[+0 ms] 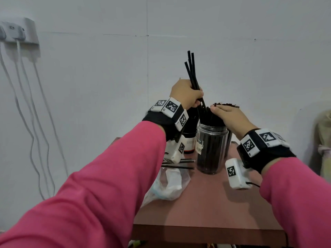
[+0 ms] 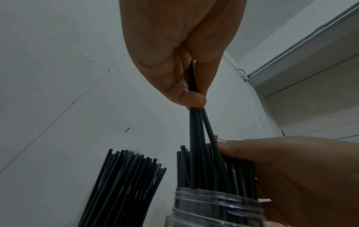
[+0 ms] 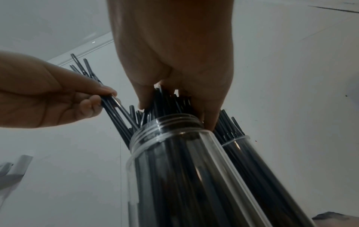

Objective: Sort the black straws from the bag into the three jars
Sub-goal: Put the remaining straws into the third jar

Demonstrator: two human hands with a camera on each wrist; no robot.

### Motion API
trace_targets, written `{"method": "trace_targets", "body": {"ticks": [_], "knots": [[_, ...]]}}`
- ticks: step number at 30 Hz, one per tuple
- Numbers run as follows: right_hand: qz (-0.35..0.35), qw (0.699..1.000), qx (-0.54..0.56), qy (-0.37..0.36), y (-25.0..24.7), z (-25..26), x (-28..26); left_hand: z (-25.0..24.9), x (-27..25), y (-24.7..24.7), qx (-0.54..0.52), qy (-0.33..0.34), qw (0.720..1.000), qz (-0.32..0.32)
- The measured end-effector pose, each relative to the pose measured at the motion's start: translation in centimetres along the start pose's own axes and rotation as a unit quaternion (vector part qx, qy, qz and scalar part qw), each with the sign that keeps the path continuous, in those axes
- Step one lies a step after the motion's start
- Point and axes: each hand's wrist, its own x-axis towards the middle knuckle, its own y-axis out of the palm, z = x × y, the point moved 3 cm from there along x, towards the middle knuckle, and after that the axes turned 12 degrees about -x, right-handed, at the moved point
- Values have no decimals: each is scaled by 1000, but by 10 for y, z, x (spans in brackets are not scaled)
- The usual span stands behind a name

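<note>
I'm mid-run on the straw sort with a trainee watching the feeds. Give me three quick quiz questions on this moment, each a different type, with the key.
1. True or false: the left hand grips a small bundle of black straws whose lower ends reach into the front jar.
2. Multiple choice: where is the right hand? A) flat on the table B) over the straws standing in the front jar, fingers around them C) inside the plastic bag
3. Fill in: beside the front jar, loose straws lie on the table by the clear plastic ____.

Key: 1 true; 2 B; 3 bag
</note>
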Motion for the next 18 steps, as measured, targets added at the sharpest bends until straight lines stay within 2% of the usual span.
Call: {"method": "trace_targets", "body": {"ticks": [6,13,18], "knots": [[2,1000,-9,-11,2,-1,1,2,10,8,8,-16,1000,23],[14,999,-17,-36,1,1,-2,-1,9,26,27,23,999,22],[32,998,-4,-48,1,-1,0,20,-1,30,50,-27,996,65]]}}
